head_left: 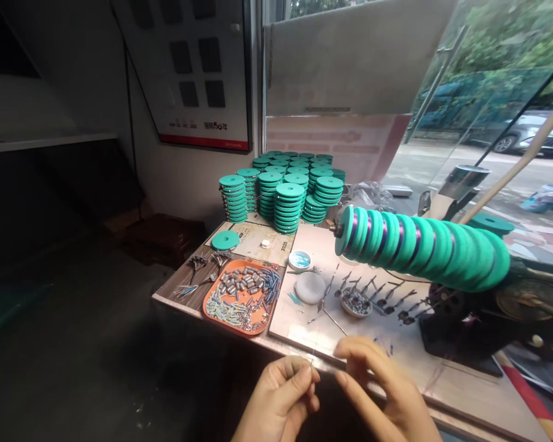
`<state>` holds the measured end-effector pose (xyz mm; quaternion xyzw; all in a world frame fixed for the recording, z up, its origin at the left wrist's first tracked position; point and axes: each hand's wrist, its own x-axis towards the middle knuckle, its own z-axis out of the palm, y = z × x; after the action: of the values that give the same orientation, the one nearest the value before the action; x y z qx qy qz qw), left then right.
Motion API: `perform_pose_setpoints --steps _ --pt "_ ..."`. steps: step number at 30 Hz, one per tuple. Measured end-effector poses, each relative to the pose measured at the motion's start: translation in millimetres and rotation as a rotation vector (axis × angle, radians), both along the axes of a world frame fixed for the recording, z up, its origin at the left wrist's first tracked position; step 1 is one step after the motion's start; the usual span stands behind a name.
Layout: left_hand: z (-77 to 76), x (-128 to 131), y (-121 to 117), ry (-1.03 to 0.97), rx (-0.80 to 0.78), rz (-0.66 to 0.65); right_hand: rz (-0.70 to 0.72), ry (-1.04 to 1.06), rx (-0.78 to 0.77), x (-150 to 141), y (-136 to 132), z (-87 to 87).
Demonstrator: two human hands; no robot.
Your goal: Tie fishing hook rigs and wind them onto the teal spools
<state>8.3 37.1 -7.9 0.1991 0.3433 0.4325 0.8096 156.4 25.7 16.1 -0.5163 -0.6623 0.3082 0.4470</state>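
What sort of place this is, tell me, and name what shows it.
Likely a small workshop: there are stacked green spools, an orange tray of small parts, and a dark machine carrying a row of spools.

Daylight through window (483, 104) at right, deep shadow at left, stretched edges

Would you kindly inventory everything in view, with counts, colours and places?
Stacked spools: many, green, back of table
Winding machine: one, dark, right side
Mounted spools: several, green, on machine
Tray: one, orange, left, holding small parts
Loose spool: one, green, behind tray
Disc: one, white, right of tray
Dish: one, white, behind disc
Bowl: one, whitish, right of disc
Poster: one, whitish, upper left
Car: one, silver, outside
Left hand: one, bare, foreground, pinching thin piece
Right hand: one, bare, foreground, open
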Motion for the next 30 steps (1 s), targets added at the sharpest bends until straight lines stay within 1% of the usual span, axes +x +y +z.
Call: perform_pose_setpoints --steps 3,5,7,10,12,14,16,18,21,23,25,30 --pt "-4.7 0 -2 -0.053 -0.040 0.022 0.018 0.203 -0.242 -8 -10 -4.9" --pt "-4.9 0 -4 -0.084 -0.039 0.019 0.056 0.379 -0.365 -14 -10 -5.4" --pt "-1.9 0 -6 -0.092 -0.017 0.015 0.102 0.542 -0.460 -18 -7 -4.9" --pt "7.8 0 -8 -0.072 0.046 0.009 0.219 0.709 -0.559 -22 3 -4.4" --pt "14.5 0 -9 -0.057 0.078 -0.005 0.300 0.764 -0.591 -24 8 -4.3" --pt "18.1 -1 -10 -0.036 0.094 -0.012 0.344 0.777 -0.599 -25 12 -4.3" --pt "17.3 -1 -11 0.010 0.121 -0.002 0.337 0.759 -0.583 -26 14 -4.7" --pt "12.6 -2 -12 0.066 0.175 0.024 0.318 0.747 -0.587 -27 13 -6.3" --pt "3.6 -2 -14 0.121 0.269 0.043 0.316 0.762 -0.639 -27 10 -11.1" --pt "0.1 -2 -15 0.135 0.295 0.040 0.323 0.796 -0.670 -28 9 -14.3" --pt "-0.2 -1 -16 0.147 0.293 0.044 0.324 0.831 -0.686 -28 7 -16.1" --pt "6.2 0 -17 0.144 0.289 0.044 0.329 0.890 -0.693 -28 6 -15.5"
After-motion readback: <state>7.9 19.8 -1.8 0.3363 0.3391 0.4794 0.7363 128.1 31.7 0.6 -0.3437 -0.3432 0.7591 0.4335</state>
